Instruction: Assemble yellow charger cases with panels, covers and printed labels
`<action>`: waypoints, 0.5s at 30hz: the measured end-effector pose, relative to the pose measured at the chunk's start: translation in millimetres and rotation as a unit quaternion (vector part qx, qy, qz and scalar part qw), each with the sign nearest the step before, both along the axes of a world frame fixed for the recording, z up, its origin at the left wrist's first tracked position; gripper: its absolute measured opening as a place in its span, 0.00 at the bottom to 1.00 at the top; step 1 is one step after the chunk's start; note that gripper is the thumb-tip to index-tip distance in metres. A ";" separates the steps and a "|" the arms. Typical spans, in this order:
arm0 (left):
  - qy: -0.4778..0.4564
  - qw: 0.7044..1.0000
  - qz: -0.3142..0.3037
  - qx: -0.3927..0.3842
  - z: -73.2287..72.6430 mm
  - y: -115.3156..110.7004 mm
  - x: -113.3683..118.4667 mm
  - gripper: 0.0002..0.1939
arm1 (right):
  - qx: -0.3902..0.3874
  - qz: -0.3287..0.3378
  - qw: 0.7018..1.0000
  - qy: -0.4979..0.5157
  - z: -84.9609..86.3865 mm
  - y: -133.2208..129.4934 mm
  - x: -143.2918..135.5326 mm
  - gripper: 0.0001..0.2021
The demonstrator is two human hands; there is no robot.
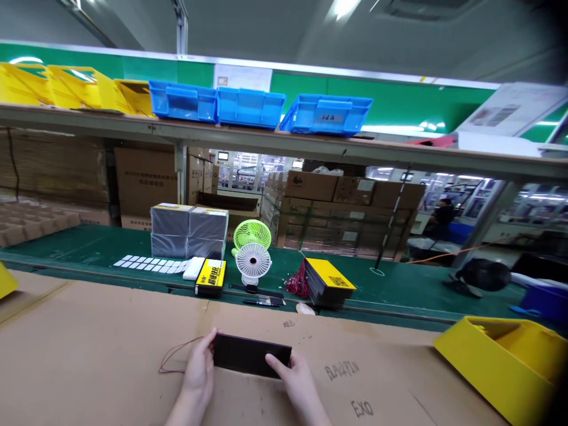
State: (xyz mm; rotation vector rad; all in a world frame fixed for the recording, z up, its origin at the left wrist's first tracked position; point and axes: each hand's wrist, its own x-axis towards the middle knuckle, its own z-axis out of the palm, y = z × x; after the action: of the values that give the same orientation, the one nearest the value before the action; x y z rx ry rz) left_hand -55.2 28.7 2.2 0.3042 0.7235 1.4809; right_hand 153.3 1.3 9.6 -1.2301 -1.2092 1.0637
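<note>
A flat black rectangular panel (pixel 248 355) is held between my two hands above the cardboard-covered bench (pixel 110 349). My left hand (pixel 200 367) grips its left end, and my right hand (pixel 293 374) grips its right end with the thumb on the dark face. A thin reddish wire (pixel 171 362) loops out beside my left hand. Beyond the panel, a black pen (pixel 261 303) lies near a white fan (pixel 252 261) and a green fan (pixel 252 234). To their right are a stack of black panels with a yellow top (pixel 335 278) and a bundle of red wires (pixel 298 283).
A yellow bin (pixel 501 361) stands at the right. Grey wrapped stacks (pixel 189 231), white labels (pixel 148 264) and a yellow-and-black box (pixel 210 275) are on the green table (pixel 102 242). Blue bins (pixel 251 107) line the shelf above. A person (pixel 444 213) is far back.
</note>
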 end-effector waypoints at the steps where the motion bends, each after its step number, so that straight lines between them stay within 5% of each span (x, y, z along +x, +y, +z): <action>1: -0.001 1.000 0.000 0.001 0.3 -0.2 0.0 0.07 | 0.001 0.000 1.000 0.000 -0.2 -0.2 0.1 0.24; 15: 0.002 1.000 -0.006 0.001 -0.8 0.0 -0.9 0.07 | 0.006 0.003 1.000 0.000 1.6 0.4 0.1 0.23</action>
State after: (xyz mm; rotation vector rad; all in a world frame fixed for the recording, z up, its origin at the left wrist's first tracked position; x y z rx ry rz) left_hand -56.1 28.7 1.4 0.3136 0.7227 1.4701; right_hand 153.3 1.7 11.2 -1.2190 -1.2182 1.0593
